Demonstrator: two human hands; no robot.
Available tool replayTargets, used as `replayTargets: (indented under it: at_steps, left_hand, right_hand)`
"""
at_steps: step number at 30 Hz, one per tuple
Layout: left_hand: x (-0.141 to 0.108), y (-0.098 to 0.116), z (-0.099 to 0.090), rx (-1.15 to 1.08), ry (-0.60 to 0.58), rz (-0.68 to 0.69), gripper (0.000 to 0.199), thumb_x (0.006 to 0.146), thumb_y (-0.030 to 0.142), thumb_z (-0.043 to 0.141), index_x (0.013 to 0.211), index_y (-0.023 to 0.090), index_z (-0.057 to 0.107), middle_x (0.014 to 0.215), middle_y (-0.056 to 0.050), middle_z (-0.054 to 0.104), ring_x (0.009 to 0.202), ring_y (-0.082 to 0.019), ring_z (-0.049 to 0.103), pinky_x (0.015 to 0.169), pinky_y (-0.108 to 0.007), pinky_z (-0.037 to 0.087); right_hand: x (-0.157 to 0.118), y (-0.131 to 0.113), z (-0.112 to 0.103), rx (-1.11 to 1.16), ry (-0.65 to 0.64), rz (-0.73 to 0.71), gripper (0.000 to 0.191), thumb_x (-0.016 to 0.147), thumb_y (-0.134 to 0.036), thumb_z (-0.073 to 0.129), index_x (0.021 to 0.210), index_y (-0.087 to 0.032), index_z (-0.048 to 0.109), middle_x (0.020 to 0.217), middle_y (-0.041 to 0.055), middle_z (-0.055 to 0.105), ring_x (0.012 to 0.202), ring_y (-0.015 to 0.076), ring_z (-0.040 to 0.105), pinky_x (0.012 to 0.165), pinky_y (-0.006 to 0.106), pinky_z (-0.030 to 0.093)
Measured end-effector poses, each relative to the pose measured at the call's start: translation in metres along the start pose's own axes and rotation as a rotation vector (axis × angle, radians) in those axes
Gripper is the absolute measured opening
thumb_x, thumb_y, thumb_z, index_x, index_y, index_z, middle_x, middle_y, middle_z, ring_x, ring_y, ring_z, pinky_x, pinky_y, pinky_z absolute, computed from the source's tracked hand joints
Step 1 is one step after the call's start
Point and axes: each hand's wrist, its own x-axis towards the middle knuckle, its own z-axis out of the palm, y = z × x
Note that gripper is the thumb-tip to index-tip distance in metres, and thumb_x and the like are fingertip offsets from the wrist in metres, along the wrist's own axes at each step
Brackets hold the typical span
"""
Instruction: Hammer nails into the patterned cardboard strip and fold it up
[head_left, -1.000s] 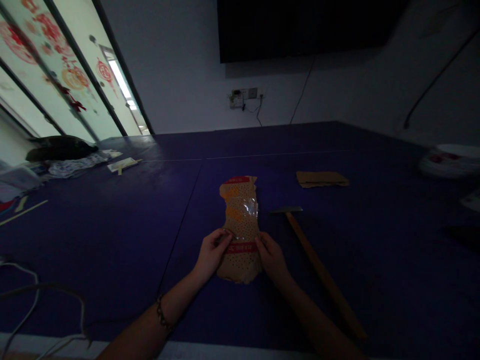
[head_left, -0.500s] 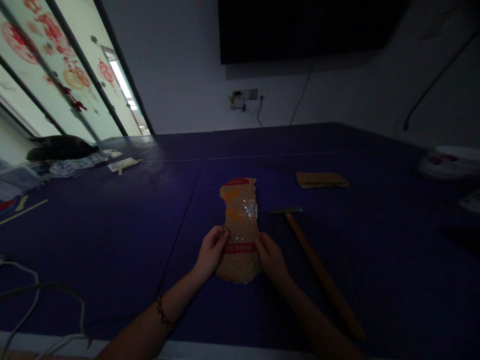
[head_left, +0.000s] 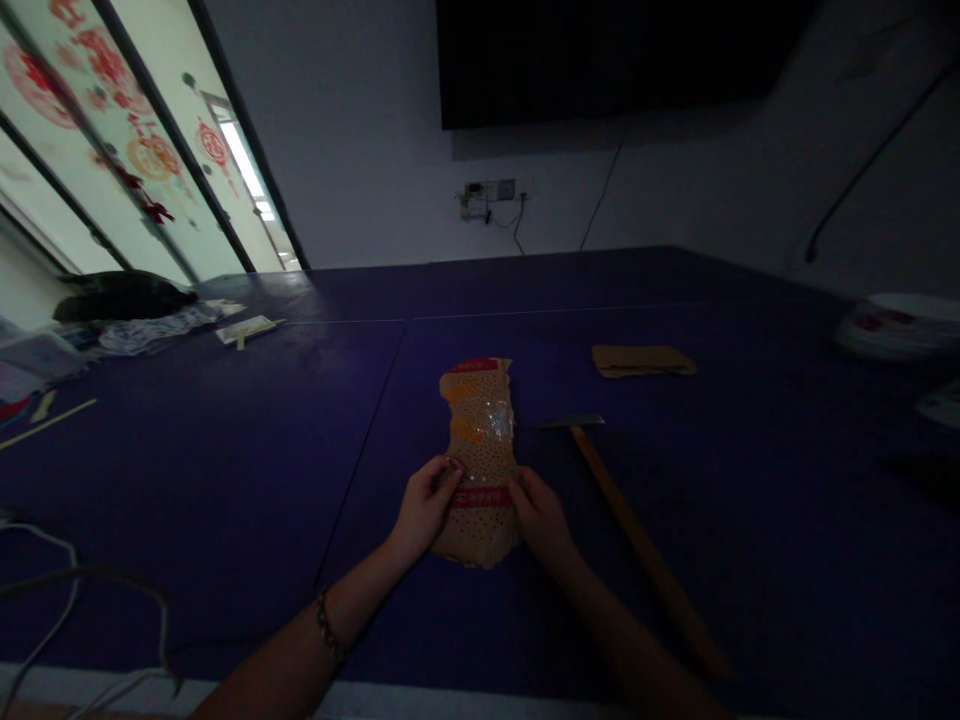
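Note:
A long brown cardboard piece (head_left: 482, 440), cut with wavy edges, lies in front of me. Many small dark dots or holes cover it, with red printed strips, orange marks and shiny clear tape. At its left edge, my left hand (head_left: 424, 500) pinches the cardboard between thumb and fingers. My right hand (head_left: 541, 512) grips the opposite edge, level with the lower red strip. Just right of that hand lies a hammer-like tool (head_left: 637, 535) with a thin metal head and a long wooden handle.
A folded brown cardboard strip (head_left: 643, 361) lies farther back on the purple tabletop (head_left: 300, 450). White cables (head_left: 71, 570) curl at the front left. A white tray (head_left: 246, 329) and a dark bag (head_left: 124, 297) stand back left; a wrapped bowl (head_left: 900, 325) is far right.
My left hand's fingertips have shifted slightly right and inward over the cardboard's edge. The right hand keeps almost the same place, and the cardboard has barely moved.

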Motion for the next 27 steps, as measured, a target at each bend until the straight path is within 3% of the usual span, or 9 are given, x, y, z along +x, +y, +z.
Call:
replayTargets:
  at_steps: [5,9,11,14,18,21,23,25,27]
  left_hand:
    - [0.001,-0.001,-0.001,0.008,0.016,0.018,0.015,0.074,0.028,0.049,0.067,0.015,0.052,0.069,0.001,0.052,0.067,-0.012,0.047,0.066,-0.022,0.038]
    - [0.001,0.0,-0.001,0.021,0.021,0.02,0.015,0.075,0.027,0.048,0.066,0.016,0.051,0.068,0.001,0.052,0.067,-0.012,0.047,0.066,-0.022,0.038]
    - [0.0,0.0,0.0,0.026,0.015,0.022,0.014,0.075,0.027,0.048,0.067,0.016,0.051,0.068,0.001,0.052,0.067,-0.013,0.047,0.066,-0.022,0.038]
    - [-0.002,0.001,0.001,0.019,0.006,0.032,0.014,0.075,0.027,0.047,0.068,0.016,0.051,0.069,0.001,0.051,0.068,-0.013,0.047,0.065,-0.022,0.037]
    - [-0.003,0.001,0.003,0.033,-0.008,0.046,0.014,0.076,0.028,0.047,0.071,0.016,0.052,0.068,0.001,0.051,0.068,-0.013,0.047,0.065,-0.022,0.037]
    - [-0.004,0.002,0.002,0.047,0.001,0.064,0.015,0.076,0.03,0.046,0.071,0.016,0.052,0.068,0.001,0.051,0.066,-0.013,0.047,0.063,-0.021,0.036]
    - [-0.005,0.003,0.002,0.049,0.005,0.077,0.016,0.076,0.031,0.046,0.072,0.016,0.052,0.069,0.001,0.051,0.067,-0.013,0.047,0.063,-0.022,0.036]
    - [-0.005,0.004,0.001,0.048,0.01,0.091,0.016,0.077,0.031,0.046,0.073,0.016,0.052,0.07,0.0,0.051,0.068,-0.013,0.047,0.063,-0.022,0.036]
    - [-0.005,0.004,0.002,0.049,0.021,0.097,0.017,0.077,0.032,0.046,0.073,0.016,0.052,0.069,0.0,0.051,0.067,-0.013,0.046,0.063,-0.022,0.036]
  right_hand:
    - [-0.002,-0.012,-0.017,-0.244,0.036,-0.047,0.024,0.08,-0.03,0.034,0.093,-0.014,0.048,0.079,0.0085,0.062,0.072,0.0195,0.059,0.065,0.03,0.044]
    - [-0.029,-0.019,-0.062,-0.862,0.22,0.008,0.029,0.076,-0.028,0.045,0.098,-0.009,0.046,0.091,0.0184,0.057,0.084,0.0281,0.056,0.07,0.037,0.042]
    - [-0.047,-0.018,-0.085,-1.171,0.147,0.154,0.021,0.074,-0.027,0.047,0.087,-0.01,0.049,0.083,0.0181,0.056,0.074,0.031,0.057,0.065,0.04,0.041]
    - [-0.059,-0.012,-0.103,-1.266,0.004,0.328,0.012,0.075,-0.023,0.045,0.078,-0.012,0.049,0.076,0.0146,0.056,0.067,0.028,0.059,0.059,0.035,0.04]
    - [-0.039,-0.006,-0.11,-1.085,-0.056,0.469,0.014,0.075,-0.024,0.04,0.077,-0.012,0.047,0.07,0.0132,0.057,0.066,0.026,0.059,0.056,0.033,0.04]
    - [-0.028,-0.009,-0.116,-0.78,-0.01,0.517,0.008,0.071,-0.021,0.045,0.065,-0.017,0.044,0.062,0.0072,0.054,0.06,0.0198,0.057,0.055,0.029,0.04]
    - [-0.04,-0.014,-0.116,-0.422,0.051,0.549,0.011,0.069,-0.025,0.048,0.061,-0.02,0.042,0.055,0.0009,0.05,0.05,0.0145,0.053,0.048,0.026,0.04]
    - [-0.068,-0.019,-0.11,0.04,0.084,0.589,0.024,0.069,-0.046,0.048,0.065,-0.022,0.043,0.046,-0.0054,0.043,0.035,0.0111,0.042,0.034,0.023,0.032]
    - [-0.101,-0.025,-0.097,0.323,0.152,0.616,0.036,0.054,-0.054,0.059,0.069,-0.023,0.049,0.049,-0.0031,0.051,0.039,0.0122,0.048,0.036,0.023,0.037]
